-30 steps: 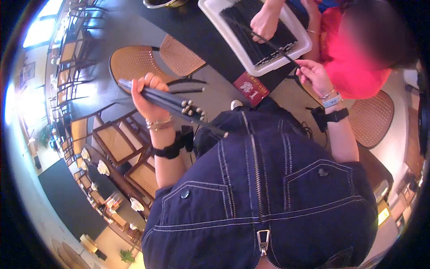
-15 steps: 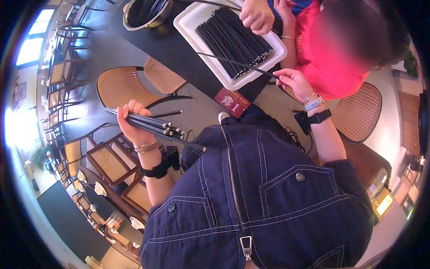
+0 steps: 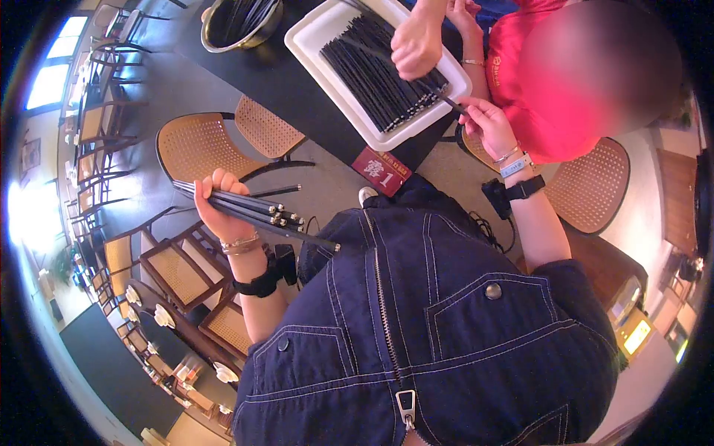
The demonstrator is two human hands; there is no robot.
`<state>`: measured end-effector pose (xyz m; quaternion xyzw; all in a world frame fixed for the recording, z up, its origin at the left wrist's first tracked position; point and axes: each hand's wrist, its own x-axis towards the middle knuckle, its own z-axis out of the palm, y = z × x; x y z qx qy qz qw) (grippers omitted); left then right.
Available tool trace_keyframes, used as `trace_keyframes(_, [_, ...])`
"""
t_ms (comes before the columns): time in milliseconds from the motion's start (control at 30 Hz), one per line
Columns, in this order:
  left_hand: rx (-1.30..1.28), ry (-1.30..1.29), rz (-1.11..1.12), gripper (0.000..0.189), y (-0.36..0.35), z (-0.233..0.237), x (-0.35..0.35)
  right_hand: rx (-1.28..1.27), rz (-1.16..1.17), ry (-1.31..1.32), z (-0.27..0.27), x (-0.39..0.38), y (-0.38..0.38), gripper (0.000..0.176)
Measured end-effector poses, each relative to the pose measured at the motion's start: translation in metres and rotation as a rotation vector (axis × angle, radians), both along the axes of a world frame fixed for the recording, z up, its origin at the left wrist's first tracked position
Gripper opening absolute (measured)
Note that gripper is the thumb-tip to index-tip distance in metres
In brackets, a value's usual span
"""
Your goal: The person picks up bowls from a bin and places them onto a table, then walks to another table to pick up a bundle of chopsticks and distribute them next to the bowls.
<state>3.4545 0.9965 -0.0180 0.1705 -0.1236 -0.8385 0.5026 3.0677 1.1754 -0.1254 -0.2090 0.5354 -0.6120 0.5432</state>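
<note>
From my head view, my left hand [image 3: 219,201] is closed round a bundle [image 3: 256,207] of black sticks, off the table [image 3: 301,85], silver-tipped ends towards my jacket [image 3: 446,312], a couple splaying from the rest; my right hand [image 3: 487,128] pinches one stick [image 3: 455,106] near its end, fingers narrow, at the edge of the tray [image 3: 383,142]; a pile [image 3: 368,78] of sticks lies in the tray, a pot [image 3: 218,47] beside it; a co-worker's hand [image 3: 416,50] is over the pile, and whether my stick runs beneath it I cannot tell; I judge this step to be handling sticks singly; the next move calls for a light pinch, clear of that hand, and a firm left grip.
</note>
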Motion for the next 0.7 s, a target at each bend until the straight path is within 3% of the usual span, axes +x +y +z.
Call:
trace_keyframes(133, [0.012, 0.016, -0.008, 0.029, 0.002, -0.002, 0.000, -0.001, -0.039, -0.066, 0.012, 0.009, -0.004, 0.022])
trace_keyframes(200, [0.021, 0.026, -0.012, 0.029, 0.004, 0.000, -0.002, 0.171, 0.226, 0.388, 0.030, 0.036, -0.007, 0.022])
trace_keyframes(267, [0.070, 0.081, -0.014, 0.029, 0.010, 0.005, -0.010, 0.004, 0.537, 0.513, 0.030, 0.079, -0.012, 0.034])
trace_keyframes(333, [0.088, 0.116, -0.022, 0.029, 0.016, 0.008, -0.018, -0.027, 0.871, 0.439, 0.070, 0.126, -0.028, 0.057])
trace_keyframes(467, [0.177, 0.246, -0.080, 0.030, 0.033, 0.016, -0.031, -0.540, 0.664, 0.562, 0.062, 0.214, -0.058, 0.093])
trace_keyframes(500, [0.165, 0.226, -0.076, 0.030, 0.037, 0.019, -0.032, -0.537, 0.662, 0.568, 0.066, 0.227, -0.061, 0.093])
trace_keyframes(567, [0.129, 0.214, -0.076, 0.030, 0.042, 0.020, -0.027, -0.685, 0.370, 0.232, 0.088, 0.245, -0.063, 0.091])
trace_keyframes(667, [0.186, 0.281, -0.093, 0.030, 0.044, 0.023, -0.014, -0.744, 0.232, 0.432, 0.100, 0.253, -0.063, 0.082])
trace_keyframes(700, [0.128, 0.180, -0.061, 0.029, 0.045, 0.021, -0.011, -0.802, 0.195, 0.500, 0.107, 0.253, -0.066, 0.075])
